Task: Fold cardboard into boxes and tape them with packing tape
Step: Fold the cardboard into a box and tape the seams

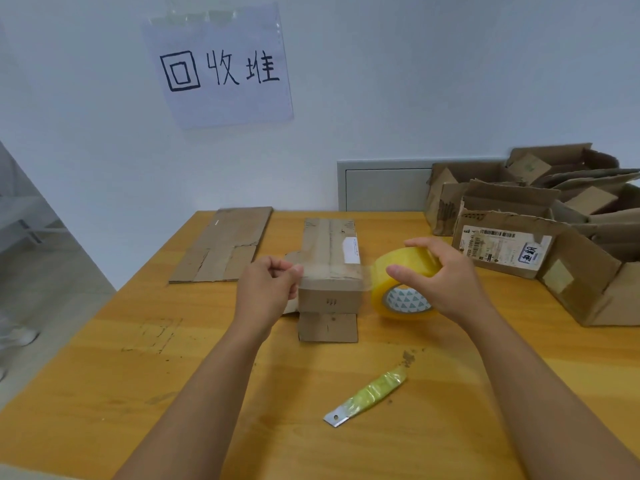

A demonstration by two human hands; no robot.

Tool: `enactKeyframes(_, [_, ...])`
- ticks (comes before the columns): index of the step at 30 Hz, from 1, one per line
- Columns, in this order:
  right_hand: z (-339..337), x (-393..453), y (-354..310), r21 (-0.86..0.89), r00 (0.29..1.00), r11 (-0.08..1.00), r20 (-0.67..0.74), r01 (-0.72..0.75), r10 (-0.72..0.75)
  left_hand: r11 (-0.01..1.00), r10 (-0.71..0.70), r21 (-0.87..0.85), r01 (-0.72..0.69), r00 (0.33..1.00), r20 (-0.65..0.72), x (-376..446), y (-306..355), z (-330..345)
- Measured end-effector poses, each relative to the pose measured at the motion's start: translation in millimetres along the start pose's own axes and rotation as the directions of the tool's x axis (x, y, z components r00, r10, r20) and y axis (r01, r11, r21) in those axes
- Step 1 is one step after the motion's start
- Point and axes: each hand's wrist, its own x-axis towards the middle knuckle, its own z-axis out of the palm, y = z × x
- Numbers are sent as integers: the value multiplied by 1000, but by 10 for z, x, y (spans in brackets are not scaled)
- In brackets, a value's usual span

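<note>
A: How far along is this one?

B: The small brown cardboard box (330, 268) is already folded into shape and stands on the yellow wooden surface (138, 375), right in front of the person. A clear strip of tape (332, 271) is stretched across its top, near the front edge.

A: Who holds what?

B: The left hand (268, 284) pinches the free end of the strip at the box's left side, fingers (294, 271) curled tight on it. The right hand (440, 275) grips the yellow roll of packing tape (401, 285) just beside the box's right side, thumb over the roll's face.

A: So the taping is underway?

B: I'd judge so. The strip looks not yet pressed down or cut. A short metal blade with a yellow wrapped handle (367, 396) lies nearer the person, untouched.

A: And what's left?

B: A flat sheet of brown cardboard (221, 245) lies at the far left, unfolded. A heap of torn, open brown cartons (540, 230) sits at the right.
</note>
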Motion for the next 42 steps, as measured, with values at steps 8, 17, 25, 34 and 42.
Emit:
enactKeyframes(8, [36,11,38,-17,1000,1000,22,-20,21,996,-68,-47,69,997,27,49,-44,30])
enactKeyframes(17, [64,40,42,-40,999,999,46,-23,25,945,-243,-195,264,962,127,75,-65,47])
enactKeyframes(25, [89,44,54,-53,996,998,76,-34,38,935,-303,-155,319,946,118,33,-55,71])
enactKeyframes(34, [39,114,8,-118,985,991,158,-55,74,671,424,584,-457,883,203,15,-102,161])
enactKeyframes(42, [16,124,20,-190,976,981,204,-33,73,333,484,762,-555,795,367,-246,-198,332])
